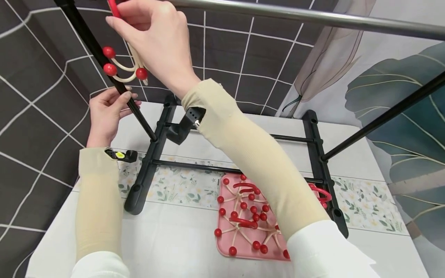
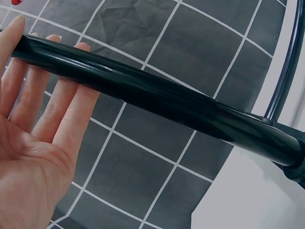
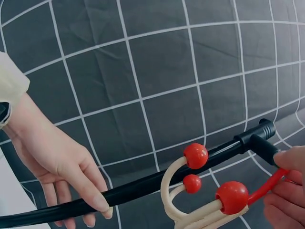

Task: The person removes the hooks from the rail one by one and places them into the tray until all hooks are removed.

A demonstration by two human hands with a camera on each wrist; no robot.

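My right hand (image 1: 163,42) pinches the red handle (image 1: 114,8) of a massager with cream curved prongs (image 1: 133,69) and red ball tips. It is raised beside the upper part of the black rack post, under the metal rail. In the right wrist view the red balls (image 3: 233,197) hang in front of the post, close to its top joint. Lower down, my left hand (image 1: 106,114) holds the black post (image 1: 137,112) between thumb and fingers. The left wrist view shows those fingers (image 2: 66,105) behind the post (image 2: 128,86). The top of the red handle is cut off in the head view.
A pink tray (image 1: 226,253) on the white table (image 1: 167,239) bears several similar massagers, partly hidden by my right sleeve. Another red handle (image 1: 321,195) lies by the rack's right foot (image 1: 318,154). The metal rail (image 1: 295,15) crosses overhead. Dark tiled cloth (image 1: 31,127) stands behind and left.
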